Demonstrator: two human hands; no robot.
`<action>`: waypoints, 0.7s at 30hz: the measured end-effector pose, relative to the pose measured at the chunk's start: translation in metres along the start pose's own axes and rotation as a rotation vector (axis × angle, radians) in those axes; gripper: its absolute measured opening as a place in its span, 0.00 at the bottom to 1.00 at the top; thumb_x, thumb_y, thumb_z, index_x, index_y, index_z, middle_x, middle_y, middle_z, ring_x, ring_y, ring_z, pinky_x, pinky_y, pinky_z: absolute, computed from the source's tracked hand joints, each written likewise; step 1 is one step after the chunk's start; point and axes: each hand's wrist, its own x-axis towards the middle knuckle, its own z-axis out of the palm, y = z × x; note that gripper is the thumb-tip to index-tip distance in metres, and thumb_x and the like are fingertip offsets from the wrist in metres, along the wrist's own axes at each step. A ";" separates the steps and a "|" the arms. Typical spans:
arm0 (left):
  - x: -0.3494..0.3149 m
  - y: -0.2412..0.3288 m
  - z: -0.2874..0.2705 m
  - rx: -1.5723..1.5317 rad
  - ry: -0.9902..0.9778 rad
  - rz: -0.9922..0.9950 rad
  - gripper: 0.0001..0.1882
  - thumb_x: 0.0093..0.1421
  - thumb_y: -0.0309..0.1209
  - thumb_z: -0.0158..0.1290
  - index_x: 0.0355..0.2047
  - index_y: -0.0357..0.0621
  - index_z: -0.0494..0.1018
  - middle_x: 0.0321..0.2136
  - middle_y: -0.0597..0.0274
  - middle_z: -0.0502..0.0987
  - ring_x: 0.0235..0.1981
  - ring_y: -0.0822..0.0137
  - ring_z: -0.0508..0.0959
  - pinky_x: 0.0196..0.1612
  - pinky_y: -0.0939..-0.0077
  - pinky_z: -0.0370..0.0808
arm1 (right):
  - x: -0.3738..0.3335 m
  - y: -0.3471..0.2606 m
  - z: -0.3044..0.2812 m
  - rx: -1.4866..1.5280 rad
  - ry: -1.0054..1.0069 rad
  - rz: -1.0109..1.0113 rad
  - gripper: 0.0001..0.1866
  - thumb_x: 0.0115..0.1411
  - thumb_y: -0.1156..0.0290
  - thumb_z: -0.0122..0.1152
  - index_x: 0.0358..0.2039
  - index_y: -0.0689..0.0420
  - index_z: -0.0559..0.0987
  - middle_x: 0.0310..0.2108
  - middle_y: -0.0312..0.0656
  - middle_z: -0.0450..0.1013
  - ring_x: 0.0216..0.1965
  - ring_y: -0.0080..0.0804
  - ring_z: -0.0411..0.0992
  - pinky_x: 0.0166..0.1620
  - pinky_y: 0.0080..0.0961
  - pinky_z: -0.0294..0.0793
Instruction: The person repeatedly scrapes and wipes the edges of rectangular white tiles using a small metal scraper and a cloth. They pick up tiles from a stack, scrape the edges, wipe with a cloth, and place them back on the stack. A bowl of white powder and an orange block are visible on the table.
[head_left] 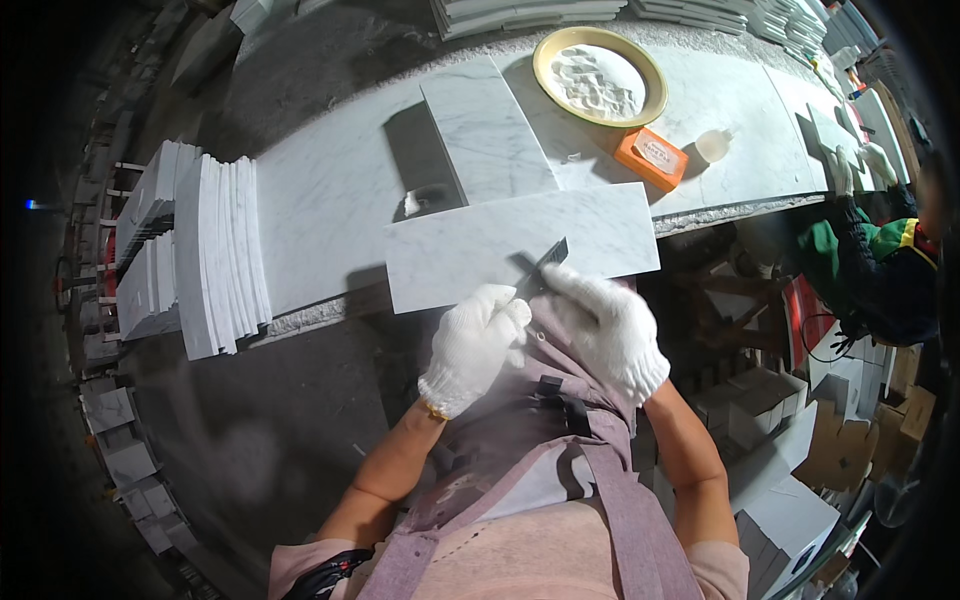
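Note:
My right hand (612, 335), in a white knit glove, is closed round a small dark grey flat strip (555, 254). The strip's upper end sticks out past the fingers, over a white marble slab (470, 250) with grey veins. My left hand (474, 347), gloved alike, is curled closed beside it near the strip's lower end. Whatever its fingers hold is hidden. The slab lies at the bench's near edge, partly across a second marble slab (490, 140) that points away from me.
On the pale bench (310, 230) stand a yellow basin (543, 75) of white powder, an orange box (650, 158) and a small translucent bottle (713, 146). Stacked slabs (225, 255) stand at the left. A co-worker's gloved hands (868, 165) touch a slab at the far right.

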 end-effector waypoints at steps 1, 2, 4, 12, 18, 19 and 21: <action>0.000 -0.004 0.003 -0.033 0.031 0.021 0.17 0.71 0.35 0.57 0.54 0.38 0.78 0.30 0.60 0.84 0.27 0.69 0.83 0.36 0.71 0.82 | 0.000 0.002 0.002 0.015 0.028 0.002 0.15 0.76 0.67 0.59 0.59 0.52 0.82 0.48 0.41 0.81 0.51 0.29 0.78 0.56 0.24 0.77; -0.001 -0.008 0.004 -0.065 0.072 0.065 0.16 0.71 0.36 0.56 0.52 0.37 0.79 0.30 0.61 0.84 0.26 0.69 0.84 0.33 0.71 0.82 | 0.000 0.005 0.004 -0.007 0.033 -0.057 0.15 0.77 0.66 0.57 0.59 0.53 0.82 0.47 0.41 0.81 0.49 0.29 0.79 0.54 0.24 0.78; 0.005 -0.012 -0.002 0.149 0.101 0.193 0.17 0.71 0.35 0.57 0.52 0.35 0.78 0.30 0.60 0.83 0.25 0.71 0.83 0.31 0.73 0.82 | -0.001 0.008 0.006 -0.388 0.008 -0.261 0.16 0.78 0.63 0.55 0.58 0.56 0.82 0.46 0.41 0.82 0.46 0.28 0.79 0.51 0.25 0.79; 0.001 -0.008 0.004 -0.233 0.060 0.028 0.16 0.72 0.33 0.57 0.50 0.32 0.77 0.29 0.60 0.81 0.24 0.73 0.81 0.29 0.76 0.80 | -0.004 0.017 0.016 -0.540 0.144 -0.406 0.19 0.66 0.83 0.62 0.57 0.63 0.82 0.40 0.50 0.85 0.38 0.36 0.84 0.44 0.29 0.82; -0.002 -0.009 0.005 -0.339 0.020 0.037 0.14 0.72 0.31 0.57 0.50 0.32 0.76 0.28 0.59 0.80 0.22 0.70 0.81 0.27 0.78 0.78 | -0.003 0.021 0.031 0.254 0.258 -0.116 0.19 0.66 0.82 0.63 0.58 0.63 0.82 0.41 0.51 0.84 0.39 0.36 0.84 0.45 0.30 0.82; 0.000 -0.009 0.005 -0.333 0.025 0.042 0.14 0.72 0.31 0.57 0.50 0.32 0.76 0.28 0.59 0.80 0.21 0.70 0.81 0.27 0.78 0.78 | -0.006 0.022 0.035 -0.205 0.247 -0.233 0.20 0.66 0.82 0.63 0.58 0.63 0.82 0.41 0.52 0.84 0.39 0.36 0.84 0.45 0.30 0.82; 0.002 -0.008 0.006 -0.338 0.028 0.036 0.14 0.72 0.31 0.57 0.50 0.32 0.76 0.28 0.59 0.80 0.21 0.70 0.81 0.27 0.78 0.78 | -0.004 0.022 0.031 0.037 0.251 -0.125 0.20 0.66 0.83 0.64 0.59 0.63 0.82 0.42 0.50 0.84 0.39 0.35 0.84 0.45 0.28 0.81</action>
